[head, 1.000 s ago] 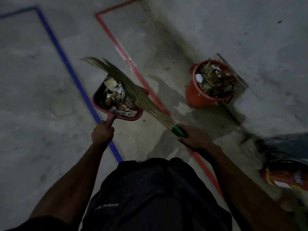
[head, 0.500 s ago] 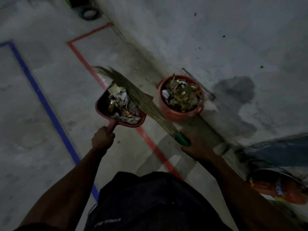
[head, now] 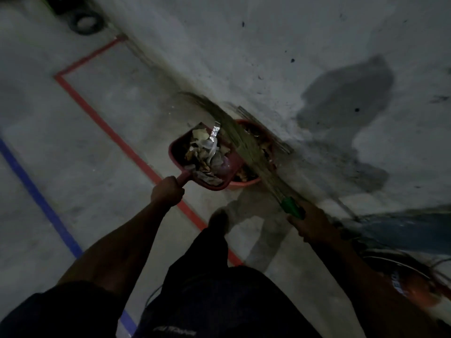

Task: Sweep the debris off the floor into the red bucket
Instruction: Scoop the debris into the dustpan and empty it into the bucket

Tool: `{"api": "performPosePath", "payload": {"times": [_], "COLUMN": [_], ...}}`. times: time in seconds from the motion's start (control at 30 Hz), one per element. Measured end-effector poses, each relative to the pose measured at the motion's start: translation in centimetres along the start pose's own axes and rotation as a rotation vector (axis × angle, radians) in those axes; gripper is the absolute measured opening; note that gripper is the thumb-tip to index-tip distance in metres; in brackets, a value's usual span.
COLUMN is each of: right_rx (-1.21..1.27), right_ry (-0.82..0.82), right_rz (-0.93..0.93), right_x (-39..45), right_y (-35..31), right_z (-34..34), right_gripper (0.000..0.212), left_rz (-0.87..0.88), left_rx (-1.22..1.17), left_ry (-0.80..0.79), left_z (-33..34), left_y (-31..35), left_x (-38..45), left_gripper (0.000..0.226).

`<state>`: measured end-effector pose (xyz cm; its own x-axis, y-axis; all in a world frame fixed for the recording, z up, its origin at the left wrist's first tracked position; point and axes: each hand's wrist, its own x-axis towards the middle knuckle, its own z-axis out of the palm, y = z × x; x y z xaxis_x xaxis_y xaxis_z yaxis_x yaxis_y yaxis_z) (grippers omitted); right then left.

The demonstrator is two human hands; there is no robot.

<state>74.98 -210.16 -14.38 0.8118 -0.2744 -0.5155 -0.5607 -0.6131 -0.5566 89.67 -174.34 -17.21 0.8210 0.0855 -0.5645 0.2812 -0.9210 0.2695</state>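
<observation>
My left hand [head: 168,191] grips the handle of a red dustpan [head: 174,154] heaped with debris [head: 205,154] of paper, foil and dry leaves. The pan hangs over the left side of the red bucket [head: 246,183], which stands at the foot of the wall and holds litter. A straw broom [head: 240,142] slants across the bucket and the pan's right edge. My right hand [head: 310,223] holds it by its green handle [head: 291,207]. Much of the bucket is hidden under the pan and the broom.
A grey wall [head: 292,57] rises right behind the bucket. Red tape [head: 127,147] and blue tape [head: 36,196] run along the concrete floor. A dark ring [head: 85,21] lies far left by the wall. An orange object [head: 410,281] sits at lower right, near my dark shorts [head: 219,301].
I have stepped closer to the wall. The dustpan has moved right from beside the bucket to over it, and the broom has swung across the bucket's top.
</observation>
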Motion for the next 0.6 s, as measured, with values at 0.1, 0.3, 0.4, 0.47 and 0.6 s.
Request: {"api": "performPosePath", "payload": {"times": [0.1,0.3,0.4,0.47,0.6], "right_rx": [0.032,0.074,0.081,0.093,0.109], "right_ry": [0.008,-0.016,-0.034,-0.051,-0.084], "right_rz": [0.098,0.192,0.244,0.263,0.217], "right_x": [2.1,6.2,7.5,8.2,9.1], "right_y": [-0.4,-2.2,-2.5,-2.4,-2.0], "right_z": [-0.4,-0.4,-0.3,-0.3,-1.1], "right_gripper": [0.063,0.065,0.069,0.068,0.054], "left_rz": [0.057,0.131,0.208,0.244,0.267], "left_rx": [0.086,0.193,0.223,0.255,0.293], "left_ry": [-0.034,-0.092,-0.063,-0.057,-0.075], "left_z": [-0.3,-1.4,-1.9,-2.2,-2.3], "left_y": [2.4,8.1,10.8,12.5,15.8], "left_x": [3.6,10.1,11.7,12.7,14.1], "left_gripper": [0.019,0.017,0.017,0.018,0.028]}}
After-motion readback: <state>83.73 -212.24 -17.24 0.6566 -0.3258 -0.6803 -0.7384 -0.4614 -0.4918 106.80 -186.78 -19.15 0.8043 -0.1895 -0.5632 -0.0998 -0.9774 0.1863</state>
